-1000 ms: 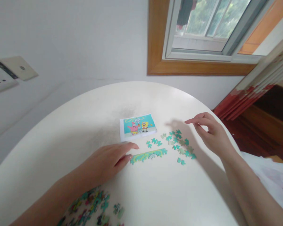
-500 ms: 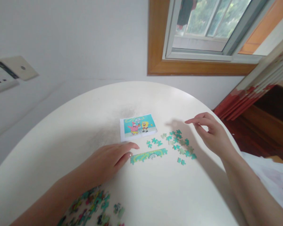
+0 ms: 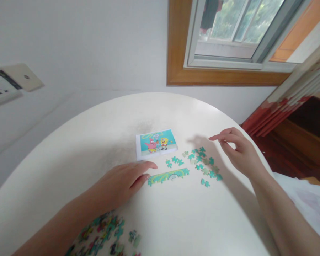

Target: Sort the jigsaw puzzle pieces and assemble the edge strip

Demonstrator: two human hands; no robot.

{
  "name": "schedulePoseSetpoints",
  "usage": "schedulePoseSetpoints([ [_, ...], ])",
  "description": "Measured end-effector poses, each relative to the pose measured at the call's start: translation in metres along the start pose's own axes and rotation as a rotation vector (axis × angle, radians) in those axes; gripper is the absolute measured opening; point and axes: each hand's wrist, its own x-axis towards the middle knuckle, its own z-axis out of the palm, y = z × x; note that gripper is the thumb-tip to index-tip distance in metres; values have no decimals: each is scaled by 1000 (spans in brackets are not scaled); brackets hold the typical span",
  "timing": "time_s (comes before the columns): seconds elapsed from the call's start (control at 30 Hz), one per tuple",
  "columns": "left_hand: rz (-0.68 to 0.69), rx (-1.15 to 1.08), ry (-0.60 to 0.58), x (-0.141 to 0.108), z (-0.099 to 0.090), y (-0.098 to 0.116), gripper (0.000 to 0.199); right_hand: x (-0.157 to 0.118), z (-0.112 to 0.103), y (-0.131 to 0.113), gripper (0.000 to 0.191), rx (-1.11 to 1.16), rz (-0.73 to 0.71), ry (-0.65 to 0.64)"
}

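Note:
A joined strip of jigsaw puzzle pieces (image 3: 168, 176), green and yellow, lies on the white table. At its left end rests my left hand (image 3: 130, 176), thumb by the strip's edge and fingers apart, holding nothing. My right hand (image 3: 234, 147) hovers over the table's right side, index finger stretched out and the other fingers bent; nothing shows in it. Below and left of it are scattered loose teal and pale green pieces (image 3: 202, 160). A few teal pieces (image 3: 175, 161) lie just above the strip. Behind the strip sits a printed picture card (image 3: 156, 144) with cartoon characters.
A heap of mixed puzzle pieces (image 3: 106, 234) lies at the near left, partly hidden by my left forearm. The round white table (image 3: 176, 220) meets a wall with a wood-framed window (image 3: 176, 76). A white plastic bag (image 3: 304, 199) is at the right, beyond the table edge.

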Motion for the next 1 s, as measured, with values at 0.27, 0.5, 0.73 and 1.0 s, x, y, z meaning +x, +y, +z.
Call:
schedulePoseSetpoints([
  [0.27, -7, 3, -5, 1, -2, 2, 35, 0, 0, 0, 29, -8, 16, 1],
  [0.5, 4, -10, 4, 1, -1, 1, 35, 0, 0, -1, 28, -6, 19, 2],
  [0.73, -3, -4, -6, 0, -1, 1, 35, 0, 0, -1, 28, 2, 9, 2],
  [1.0, -14, 8, -6, 2, -2, 3, 34, 0, 1, 0, 27, 0, 5, 9],
])
